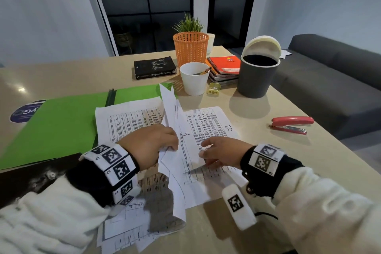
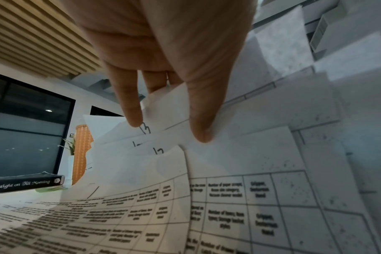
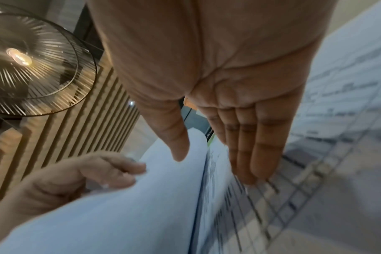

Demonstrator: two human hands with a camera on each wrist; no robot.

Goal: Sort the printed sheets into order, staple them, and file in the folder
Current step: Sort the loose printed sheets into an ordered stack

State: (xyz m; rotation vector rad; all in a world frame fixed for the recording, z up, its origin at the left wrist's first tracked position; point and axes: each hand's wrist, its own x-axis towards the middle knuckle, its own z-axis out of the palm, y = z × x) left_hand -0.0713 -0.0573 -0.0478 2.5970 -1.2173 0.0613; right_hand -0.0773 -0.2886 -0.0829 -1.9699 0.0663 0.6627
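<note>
Far left on the surface (image 1: 247, 233), the green folder (image 1: 61, 121) lies open and flat with nothing filed in it as far as I can see. Just beside it, one printed sheet (image 1: 127, 117) lies flat, overlapping the folder's right edge. Moving in, the left hand (image 1: 150, 144) has its grip closed on a fanned bunch of sheets (image 1: 172, 109), thumb and fingers pinching them so they stand up off the surface; the left wrist view shows handwritten page numbers on their corners, though I can't read them all for sure. More loose sheets (image 1: 132, 231) lie scattered below that wrist, near the front edge. Centre now: a page marked 4 (image 1: 186, 136) sits between the hands. The right hand (image 1: 222, 152) is flat, fingers straight and together, holding nothing, resting lightly on or hovering just over the sheet marked 20 (image 1: 208, 123); I cannot tell which. Further right, the red stapler (image 1: 290, 125) lies well apart from the papers, untouched. My read: sorting is in hand and far from done, with pages in several piles; stapling and filing are both yet to come.
</note>
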